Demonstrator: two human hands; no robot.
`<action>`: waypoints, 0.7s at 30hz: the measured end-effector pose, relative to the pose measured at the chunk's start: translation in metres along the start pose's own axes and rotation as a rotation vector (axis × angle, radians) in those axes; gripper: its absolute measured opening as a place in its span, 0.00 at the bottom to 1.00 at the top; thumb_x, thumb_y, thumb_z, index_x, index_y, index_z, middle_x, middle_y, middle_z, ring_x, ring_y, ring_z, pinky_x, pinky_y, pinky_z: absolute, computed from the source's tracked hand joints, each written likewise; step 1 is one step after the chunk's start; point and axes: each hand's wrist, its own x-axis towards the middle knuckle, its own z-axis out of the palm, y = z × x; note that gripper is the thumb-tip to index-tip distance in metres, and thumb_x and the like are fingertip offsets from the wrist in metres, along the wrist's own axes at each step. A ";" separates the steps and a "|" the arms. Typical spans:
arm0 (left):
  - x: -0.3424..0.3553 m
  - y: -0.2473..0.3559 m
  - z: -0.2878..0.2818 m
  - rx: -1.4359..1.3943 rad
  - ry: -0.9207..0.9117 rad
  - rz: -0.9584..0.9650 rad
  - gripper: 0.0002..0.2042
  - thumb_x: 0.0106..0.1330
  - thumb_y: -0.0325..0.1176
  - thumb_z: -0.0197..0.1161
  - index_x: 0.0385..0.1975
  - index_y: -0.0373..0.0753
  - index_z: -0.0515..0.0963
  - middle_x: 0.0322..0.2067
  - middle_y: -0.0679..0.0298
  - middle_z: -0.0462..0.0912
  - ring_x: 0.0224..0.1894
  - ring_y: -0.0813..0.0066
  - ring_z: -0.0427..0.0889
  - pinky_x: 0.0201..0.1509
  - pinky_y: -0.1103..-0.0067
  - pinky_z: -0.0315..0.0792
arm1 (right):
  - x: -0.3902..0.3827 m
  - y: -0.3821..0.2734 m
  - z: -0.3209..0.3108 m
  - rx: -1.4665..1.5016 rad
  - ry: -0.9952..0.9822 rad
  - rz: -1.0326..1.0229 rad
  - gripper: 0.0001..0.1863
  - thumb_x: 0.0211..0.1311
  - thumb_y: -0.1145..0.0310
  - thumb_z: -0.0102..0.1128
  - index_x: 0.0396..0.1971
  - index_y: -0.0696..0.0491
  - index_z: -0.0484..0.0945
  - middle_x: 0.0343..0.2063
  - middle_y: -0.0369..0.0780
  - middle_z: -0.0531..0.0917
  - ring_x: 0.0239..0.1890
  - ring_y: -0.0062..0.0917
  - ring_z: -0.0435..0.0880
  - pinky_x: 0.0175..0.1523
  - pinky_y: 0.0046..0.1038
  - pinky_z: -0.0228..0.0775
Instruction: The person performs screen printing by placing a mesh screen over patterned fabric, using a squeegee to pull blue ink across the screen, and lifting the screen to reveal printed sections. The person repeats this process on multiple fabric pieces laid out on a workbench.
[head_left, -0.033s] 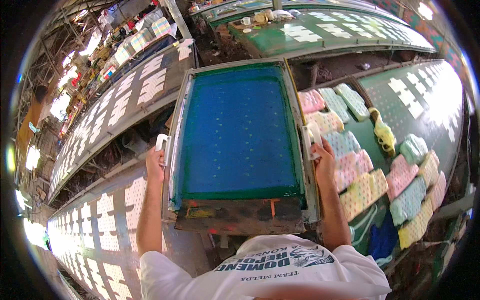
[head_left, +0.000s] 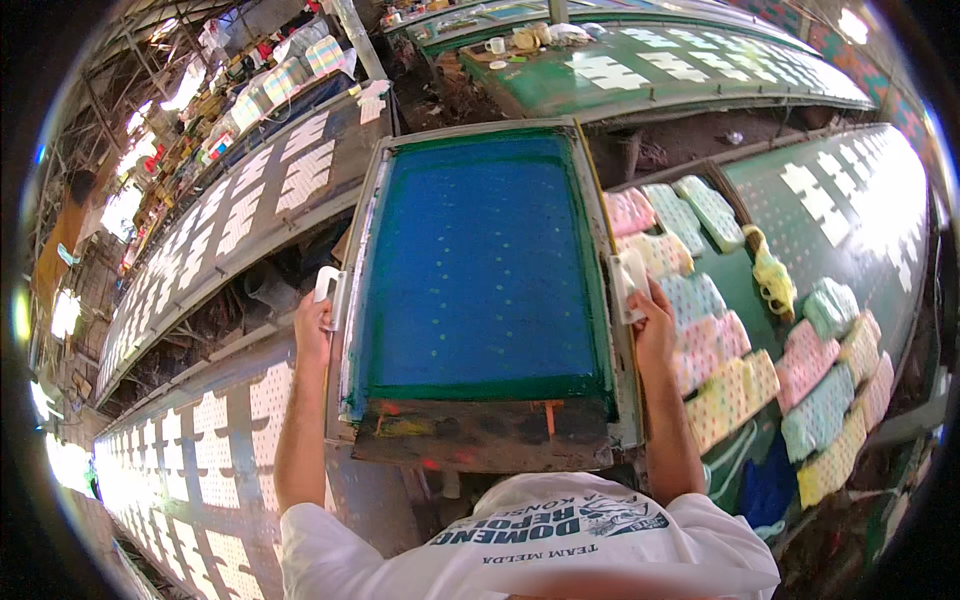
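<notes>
Blue screen: left fingers and right fingers curl around white handles.

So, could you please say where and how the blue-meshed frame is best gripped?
The blue-meshed frame is probably best gripped by its left white handle and right white handle, from outside each long side, where they project opposite one another; the left hand and right hand hold them.

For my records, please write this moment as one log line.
left hand: gripping white looped handle | right hand: gripping opposite handle | between: blue rectangular screen
</notes>
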 end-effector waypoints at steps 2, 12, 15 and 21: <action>0.039 0.004 0.015 -0.047 -0.005 -0.043 0.25 0.65 0.32 0.61 0.62 0.31 0.74 0.31 0.72 0.74 0.27 0.86 0.67 0.33 0.85 0.65 | 0.038 0.007 0.011 0.083 0.018 -0.028 0.26 0.72 0.68 0.57 0.68 0.57 0.72 0.29 0.29 0.77 0.30 0.11 0.71 0.35 0.16 0.59; 0.264 0.027 0.051 -0.199 -0.034 0.091 0.30 0.69 0.34 0.59 0.71 0.32 0.66 0.43 0.59 0.79 0.36 0.77 0.69 0.48 0.82 0.67 | 0.286 0.061 0.130 0.116 0.021 -0.043 0.26 0.72 0.68 0.59 0.67 0.55 0.72 0.30 0.31 0.77 0.30 0.12 0.74 0.33 0.15 0.65; 0.312 0.035 0.036 -0.147 -0.018 0.117 0.27 0.70 0.35 0.58 0.68 0.32 0.70 0.45 0.60 0.78 0.37 0.78 0.68 0.48 0.83 0.65 | 0.345 0.078 0.172 0.136 0.011 0.029 0.24 0.71 0.71 0.59 0.66 0.55 0.72 0.31 0.30 0.78 0.31 0.11 0.74 0.32 0.15 0.61; 0.407 0.029 0.014 -0.078 0.025 0.120 0.24 0.70 0.39 0.58 0.61 0.30 0.75 0.45 0.64 0.77 0.41 0.77 0.67 0.51 0.81 0.63 | 0.468 0.118 0.260 0.122 -0.085 -0.033 0.23 0.72 0.71 0.59 0.65 0.56 0.73 0.35 0.31 0.80 0.34 0.12 0.75 0.35 0.16 0.63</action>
